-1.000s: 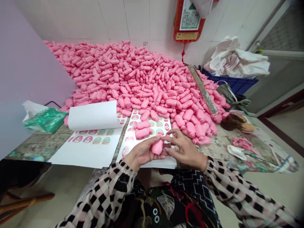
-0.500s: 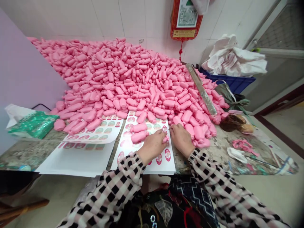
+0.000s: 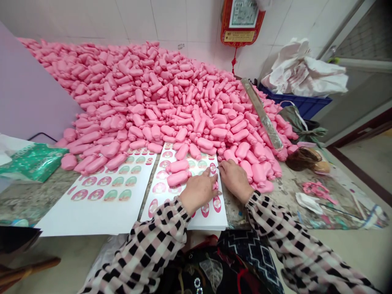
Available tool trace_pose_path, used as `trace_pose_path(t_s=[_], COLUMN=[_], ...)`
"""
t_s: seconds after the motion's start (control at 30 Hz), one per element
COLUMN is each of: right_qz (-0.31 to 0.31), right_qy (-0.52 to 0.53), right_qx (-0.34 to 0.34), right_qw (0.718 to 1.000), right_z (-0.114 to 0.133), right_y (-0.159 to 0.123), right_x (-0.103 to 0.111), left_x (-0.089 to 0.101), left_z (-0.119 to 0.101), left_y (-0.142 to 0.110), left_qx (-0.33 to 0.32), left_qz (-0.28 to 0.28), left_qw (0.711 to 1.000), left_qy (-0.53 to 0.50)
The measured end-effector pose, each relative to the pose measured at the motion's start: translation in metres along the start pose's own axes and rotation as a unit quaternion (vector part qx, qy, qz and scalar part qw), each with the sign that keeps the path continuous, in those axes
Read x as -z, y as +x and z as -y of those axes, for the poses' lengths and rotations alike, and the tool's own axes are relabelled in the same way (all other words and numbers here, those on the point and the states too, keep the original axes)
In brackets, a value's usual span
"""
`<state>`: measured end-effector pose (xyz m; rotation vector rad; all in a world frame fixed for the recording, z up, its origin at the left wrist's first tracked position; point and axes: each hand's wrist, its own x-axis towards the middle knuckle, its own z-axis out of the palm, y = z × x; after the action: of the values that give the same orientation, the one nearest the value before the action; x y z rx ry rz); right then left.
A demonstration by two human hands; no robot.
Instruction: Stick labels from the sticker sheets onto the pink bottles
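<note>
On the sticker sheet (image 3: 202, 223), the left hand (image 3: 199, 191) has its fingers curled over a mostly hidden pink bottle (image 3: 215, 186) (probably light, stiffish, kinda slippery, so I'd grab its fat middle), while the right hand (image 3: 234, 179) rests by the sheet's edge, can't tell if its fingers are pinching anything.

Bottle-shaped pcs (image 3: 139, 95): all solid pink. L sheet (image 3: 76, 220): white w/ rows of pink & mint-grn stickers. R sheet (image 3: 203, 223): white, similar pink/grn mix + pink-red ovals nr R edge. Sleeves (image 3: 153, 234): blk/white/pale pink checks. Garment (image 3: 211, 271): blk, leaf print, bit of red. Lap fabric (image 3: 260, 257): dk w/ white zigzags. Worktop (image 3: 280, 204): mottled gry-brn, grn & pink smears. Packet (image 3: 38, 161): grn, white lettering. Partition (image 3: 33, 90): lilac. Crate (image 3: 306, 105): blue. Sacks (image 3: 324, 79): white. Wall hanging (image 3: 241, 43): red, gold panel.
</note>
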<state>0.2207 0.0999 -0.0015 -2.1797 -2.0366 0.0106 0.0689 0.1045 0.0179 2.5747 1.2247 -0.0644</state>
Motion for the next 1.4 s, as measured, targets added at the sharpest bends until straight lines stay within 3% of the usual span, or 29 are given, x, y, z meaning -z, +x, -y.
trace_pose_path(t_s=[0.27, 0.5, 0.8, 1.13, 1.4], right_qz=[-0.004, 0.003, 0.019, -0.015, 0.001], right_qy=[-0.007, 0.012, 0.05, 0.057, 0.074], right_qx=[0.0, 0.035, 0.025, -0.069, -0.063], right_qw=[1.0, 0.999, 0.998, 0.996, 0.995], right_z=[-0.001, -0.008, -0.009, 0.006, 0.008], right_y=[0.002, 0.006, 0.008, 0.001, 0.007], right_x=[0.002, 0.004, 0.005, -0.01, -0.008], left_x=[0.001, 0.002, 0.004, 0.004, 0.007], left_z=[0.0, 0.0, -0.001, -0.001, -0.001], left_y=[-0.002, -0.001, -0.001, -0.001, 0.0], left_qx=[0.014, 0.0, 0.016, 0.009, 0.02], left_qz=[-0.001, -0.001, 0.016, 0.013, 0.025], left_qw=[0.999, 1.0, 0.999, 0.999, 0.998], left_qy=[-0.05, -0.019, -0.027, -0.038, -0.052])
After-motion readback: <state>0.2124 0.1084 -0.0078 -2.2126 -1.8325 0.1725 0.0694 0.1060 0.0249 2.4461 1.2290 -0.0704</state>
